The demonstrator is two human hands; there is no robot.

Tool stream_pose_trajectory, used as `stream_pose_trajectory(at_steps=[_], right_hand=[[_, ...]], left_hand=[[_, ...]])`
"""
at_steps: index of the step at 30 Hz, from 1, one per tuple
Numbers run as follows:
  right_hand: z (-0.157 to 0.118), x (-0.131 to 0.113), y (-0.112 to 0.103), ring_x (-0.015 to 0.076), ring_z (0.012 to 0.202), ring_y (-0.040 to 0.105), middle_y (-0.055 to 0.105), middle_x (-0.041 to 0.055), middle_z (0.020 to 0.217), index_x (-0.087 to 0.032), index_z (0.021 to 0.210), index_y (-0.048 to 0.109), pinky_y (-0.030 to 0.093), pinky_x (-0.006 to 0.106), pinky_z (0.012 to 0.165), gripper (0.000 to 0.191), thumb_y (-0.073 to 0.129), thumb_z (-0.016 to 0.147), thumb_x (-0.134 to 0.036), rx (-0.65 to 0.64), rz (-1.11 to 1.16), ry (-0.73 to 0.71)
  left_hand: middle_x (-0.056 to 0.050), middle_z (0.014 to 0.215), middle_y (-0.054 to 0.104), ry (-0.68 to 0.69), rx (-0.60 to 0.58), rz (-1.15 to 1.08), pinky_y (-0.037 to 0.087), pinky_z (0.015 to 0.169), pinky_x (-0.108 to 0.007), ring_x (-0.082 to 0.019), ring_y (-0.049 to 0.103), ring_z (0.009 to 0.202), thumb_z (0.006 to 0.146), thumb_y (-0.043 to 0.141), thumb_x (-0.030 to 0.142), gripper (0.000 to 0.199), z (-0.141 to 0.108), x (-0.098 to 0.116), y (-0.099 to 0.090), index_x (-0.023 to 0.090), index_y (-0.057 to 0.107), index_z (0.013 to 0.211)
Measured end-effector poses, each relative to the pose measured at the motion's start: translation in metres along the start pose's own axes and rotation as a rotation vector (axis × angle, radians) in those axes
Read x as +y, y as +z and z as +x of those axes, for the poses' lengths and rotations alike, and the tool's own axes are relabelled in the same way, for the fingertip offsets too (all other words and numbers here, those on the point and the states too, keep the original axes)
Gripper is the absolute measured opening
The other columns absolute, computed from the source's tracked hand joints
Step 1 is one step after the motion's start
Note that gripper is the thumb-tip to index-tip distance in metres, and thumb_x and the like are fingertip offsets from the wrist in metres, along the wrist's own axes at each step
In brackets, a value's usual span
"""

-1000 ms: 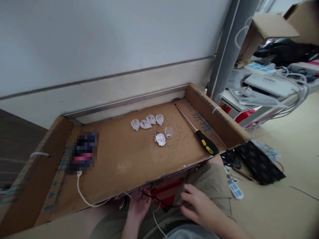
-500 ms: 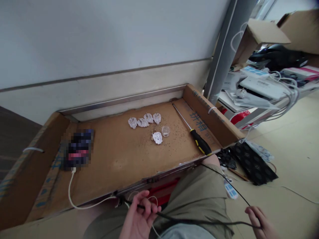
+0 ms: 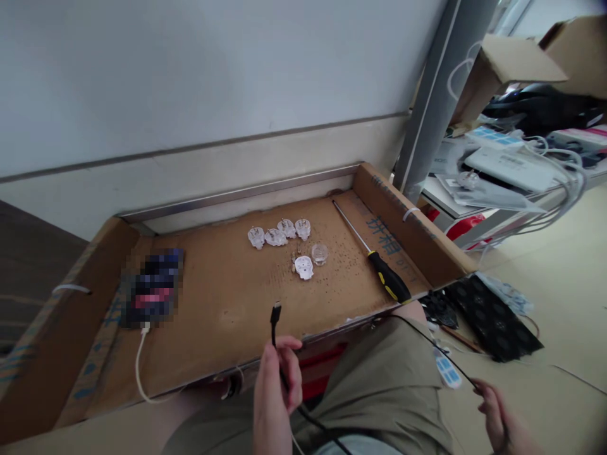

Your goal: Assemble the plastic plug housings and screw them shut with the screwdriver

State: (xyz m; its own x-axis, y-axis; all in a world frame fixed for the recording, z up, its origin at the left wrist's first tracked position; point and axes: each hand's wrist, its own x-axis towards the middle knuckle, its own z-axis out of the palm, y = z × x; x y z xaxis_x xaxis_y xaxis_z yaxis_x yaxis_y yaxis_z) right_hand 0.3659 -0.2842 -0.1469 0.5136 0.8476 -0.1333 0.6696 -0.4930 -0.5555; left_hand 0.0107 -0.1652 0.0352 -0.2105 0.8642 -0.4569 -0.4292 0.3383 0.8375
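Observation:
My left hand (image 3: 272,395) is closed around a black USB cable (image 3: 308,420). The cable's slim metal-tipped plug (image 3: 275,313) points up above the fingers, over the front of the cardboard tray (image 3: 222,322). At the lower right, my right hand (image 3: 497,411) pinches a thin black stretch of cable (image 3: 441,347) that runs up to the tray's front edge. In the tray lie several clear plug shells (image 3: 275,237), a white plug part (image 3: 304,268) and a clear round cap (image 3: 319,254). A screwdriver (image 3: 389,278) with a black and yellow handle rests at the right.
A blurred-out device (image 3: 154,287) with a white cable (image 3: 138,366) lies at the tray's left. To the right stand a grey post (image 3: 427,107) and a shelf with white power strips (image 3: 515,167). A black sheet (image 3: 496,316) lies on the floor.
My left hand has turned upright and risen, bringing the cable's plug up over the tray edge. The right hand has shifted slightly right, still on the cable. The view has shifted a little.

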Motion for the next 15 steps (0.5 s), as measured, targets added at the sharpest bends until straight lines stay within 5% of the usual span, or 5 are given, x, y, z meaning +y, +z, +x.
stream_pose_trajectory(at_steps=[4,10,15], right_hand=[[0.015,-0.066,0.021,0.0139,0.07,0.062,0.063,0.0068,0.089,-0.019,0.107,0.053,0.051,0.023,0.059,0.046,0.036,0.084,-0.055,-0.054,0.054,-0.179],[0.001,-0.159,0.046,0.0079,0.068,0.055,0.055,0.0021,0.074,-0.02,0.074,0.057,0.045,0.018,0.062,0.033,0.043,0.085,-0.047,-0.232,0.114,-0.562],[-0.006,-0.193,0.056,0.0072,0.078,0.058,0.057,0.0014,0.088,-0.022,0.087,0.058,0.047,0.017,0.068,0.019,0.046,0.086,-0.036,-0.248,0.1,-0.661]], left_hand=[[0.007,0.051,0.035,0.056,0.025,-0.03,0.023,0.035,-0.011,-0.002,0.027,0.04,0.059,0.076,0.057,0.049,0.01,0.052,0.003,0.015,0.054,0.069],[0.007,0.052,0.028,0.054,-0.162,-0.061,0.032,0.035,-0.014,-0.005,0.025,0.042,0.069,0.072,0.046,0.044,0.026,0.106,-0.004,0.016,0.042,0.058],[0.006,0.055,0.031,0.032,-0.336,-0.069,0.034,0.033,-0.015,-0.005,0.03,0.042,0.078,0.067,0.032,0.026,0.032,0.148,-0.009,0.016,0.05,0.067]])
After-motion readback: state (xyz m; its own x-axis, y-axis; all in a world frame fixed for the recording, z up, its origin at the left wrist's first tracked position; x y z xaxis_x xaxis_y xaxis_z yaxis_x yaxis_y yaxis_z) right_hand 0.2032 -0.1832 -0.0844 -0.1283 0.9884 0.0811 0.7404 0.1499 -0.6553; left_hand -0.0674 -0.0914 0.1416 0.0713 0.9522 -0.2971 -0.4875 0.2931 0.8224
